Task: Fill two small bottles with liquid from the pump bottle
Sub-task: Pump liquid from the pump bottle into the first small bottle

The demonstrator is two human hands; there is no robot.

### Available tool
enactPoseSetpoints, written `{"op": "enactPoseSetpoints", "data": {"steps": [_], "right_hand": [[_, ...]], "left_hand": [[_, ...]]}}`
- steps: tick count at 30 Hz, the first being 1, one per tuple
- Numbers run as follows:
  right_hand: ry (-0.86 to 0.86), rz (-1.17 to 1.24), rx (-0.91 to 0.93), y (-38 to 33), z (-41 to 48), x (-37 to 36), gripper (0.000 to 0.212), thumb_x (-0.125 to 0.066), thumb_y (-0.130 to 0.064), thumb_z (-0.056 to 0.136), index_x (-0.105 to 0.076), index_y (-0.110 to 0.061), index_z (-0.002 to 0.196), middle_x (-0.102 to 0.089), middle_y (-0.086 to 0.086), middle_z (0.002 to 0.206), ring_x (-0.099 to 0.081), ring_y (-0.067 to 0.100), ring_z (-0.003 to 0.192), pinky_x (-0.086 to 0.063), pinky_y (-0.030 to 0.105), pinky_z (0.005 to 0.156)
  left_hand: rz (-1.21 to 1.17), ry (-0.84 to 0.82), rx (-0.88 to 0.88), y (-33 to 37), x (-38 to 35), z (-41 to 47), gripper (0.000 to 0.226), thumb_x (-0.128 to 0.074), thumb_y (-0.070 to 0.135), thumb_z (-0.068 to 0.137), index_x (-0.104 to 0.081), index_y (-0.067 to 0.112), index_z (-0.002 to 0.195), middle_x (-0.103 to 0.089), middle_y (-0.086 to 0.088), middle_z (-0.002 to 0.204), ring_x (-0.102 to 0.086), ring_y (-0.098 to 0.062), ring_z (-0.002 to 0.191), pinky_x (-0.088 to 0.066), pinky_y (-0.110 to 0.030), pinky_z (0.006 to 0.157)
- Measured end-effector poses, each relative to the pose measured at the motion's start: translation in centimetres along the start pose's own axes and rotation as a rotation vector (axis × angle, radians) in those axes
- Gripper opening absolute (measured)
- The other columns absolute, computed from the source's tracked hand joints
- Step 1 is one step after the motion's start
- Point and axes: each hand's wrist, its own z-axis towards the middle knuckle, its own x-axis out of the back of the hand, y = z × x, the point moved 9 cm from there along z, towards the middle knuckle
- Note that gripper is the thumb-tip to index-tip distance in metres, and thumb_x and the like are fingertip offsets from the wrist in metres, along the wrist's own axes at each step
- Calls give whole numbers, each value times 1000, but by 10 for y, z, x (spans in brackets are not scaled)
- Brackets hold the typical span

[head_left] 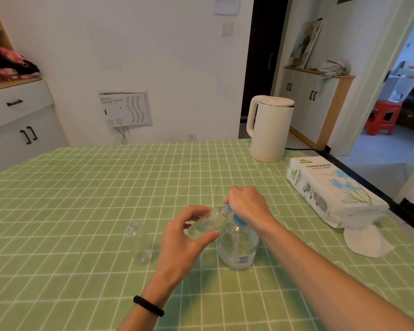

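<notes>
A clear pump bottle (238,249) with a blue pump head stands on the green checked tablecloth (81,199). My right hand (247,204) is curled over the pump head from above. My left hand (184,240) grips a small clear bottle (207,223), tilted, its open neck up against the blue nozzle. A second small clear bottle (139,244) stands upright by itself to the left of my left hand.
A white electric kettle (269,129) stands at the table's far right. A pack of tissue paper (332,192) lies along the right edge, with a loose white tissue (366,242) in front of it. Cabinets line the walls beyond the table.
</notes>
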Motion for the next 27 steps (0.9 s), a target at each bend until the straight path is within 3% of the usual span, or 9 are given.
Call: {"op": "enactPoseSetpoints", "data": {"steps": [8, 12, 16, 21, 27], "right_hand": [[-9, 16, -18, 0, -2, 0, 44, -41, -36, 102, -74, -10, 118, -73, 8, 118, -68, 31, 107, -53, 43, 98], [-59, 22, -8, -8, 1, 3, 43, -41, -37, 104, -71, -9, 117, -72, 5, 101, -66, 20, 89, -52, 39, 82], [-72, 17, -6, -9, 3, 5, 43, -41, -39, 104, -70, -10, 117, -72, 6, 113, -67, 20, 97, -51, 41, 88], [-53, 36, -21, -5, 4, 3, 44, -42, -35, 103, -74, -9, 115, -73, 9, 107, -65, 21, 88, -49, 39, 79], [-62, 66, -33, 4, 3, -6, 42, -43, -29, 102, -78, -8, 111, -75, 7, 111, -70, 27, 103, -54, 43, 93]], "left_hand": [[12, 4, -3, -1, 1, 0, 45, -94, 19, 75, -73, 36, 112, -75, 24, 110, -70, -2, 108, -47, -8, 88], [-13, 7, -1, 1, 3, 1, 44, -93, 21, 76, -72, 38, 111, -75, 23, 109, -70, -4, 108, -50, -13, 89], [-26, 3, 3, 3, 2, 3, 44, -93, 20, 77, -73, 37, 112, -76, 22, 109, -71, -5, 108, -51, -20, 91], [-13, 2, -9, 4, 1, 3, 44, -93, 19, 76, -73, 36, 112, -75, 23, 109, -70, -2, 108, -49, -11, 89], [7, 2, 7, -1, 0, 1, 46, -93, 17, 75, -74, 35, 111, -75, 24, 108, -70, -4, 107, -48, -10, 88]]}}
